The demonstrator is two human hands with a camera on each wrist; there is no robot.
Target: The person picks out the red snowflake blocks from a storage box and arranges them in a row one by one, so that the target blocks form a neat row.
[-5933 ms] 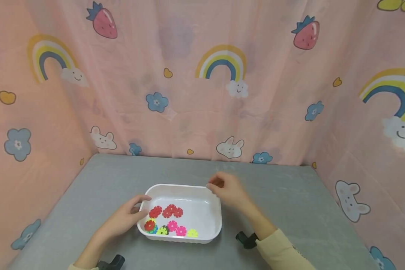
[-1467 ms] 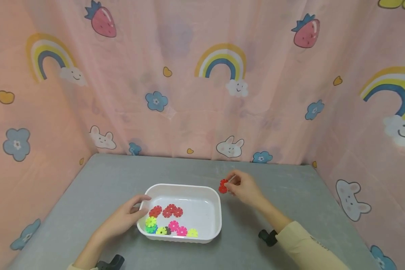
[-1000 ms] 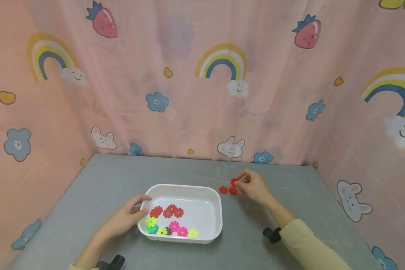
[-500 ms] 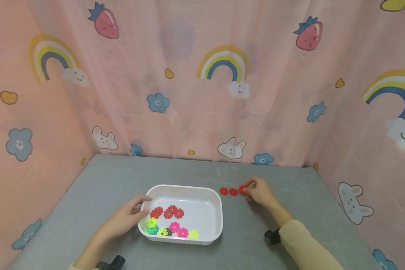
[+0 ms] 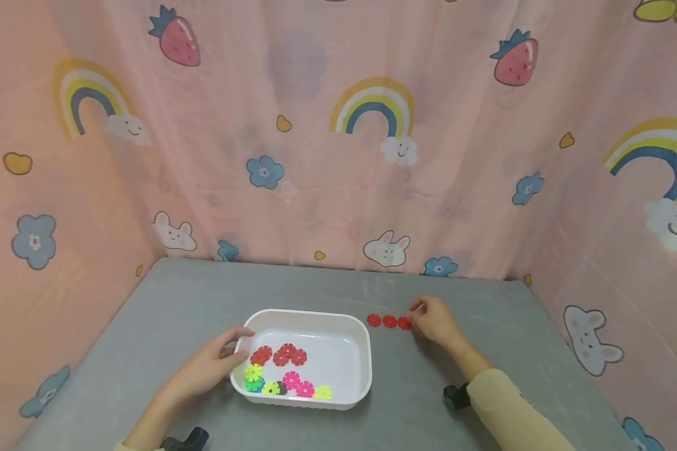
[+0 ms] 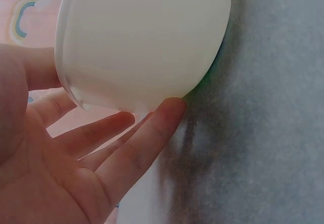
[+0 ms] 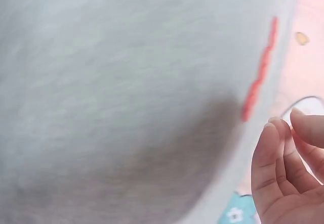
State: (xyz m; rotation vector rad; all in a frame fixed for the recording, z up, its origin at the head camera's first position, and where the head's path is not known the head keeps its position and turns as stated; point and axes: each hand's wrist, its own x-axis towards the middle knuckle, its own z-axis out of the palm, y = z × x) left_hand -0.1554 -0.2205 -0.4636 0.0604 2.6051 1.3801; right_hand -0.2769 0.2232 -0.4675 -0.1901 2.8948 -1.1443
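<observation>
My left hand (image 5: 209,360) grips the left end of a white plastic tray (image 5: 338,358); in the left wrist view its thumb lies over the rim and its fingers support the wall. On the table to the right of the tray, 3 red snowflake discs form a row: a left disc (image 5: 373,320), a middle disc (image 5: 389,322) and a right disc (image 5: 404,323). Beside the right disc is my right hand (image 5: 435,321), fingertips close together and holding nothing. The right wrist view shows these fingers (image 7: 266,153) apart from the red row (image 7: 262,67).
Inside the tray lie several red discs (image 5: 288,352), pink discs (image 5: 291,379), yellow discs (image 5: 254,373), a green disc (image 5: 251,385) and partly covered dark and blue ones. The grey table (image 5: 293,285) meets a pink patterned curtain (image 5: 214,125) at the back and sides.
The red discs from my right hand went down one after another into a row on the table, and that hand shifted right and let go of the last. The left hand stayed on the tray.
</observation>
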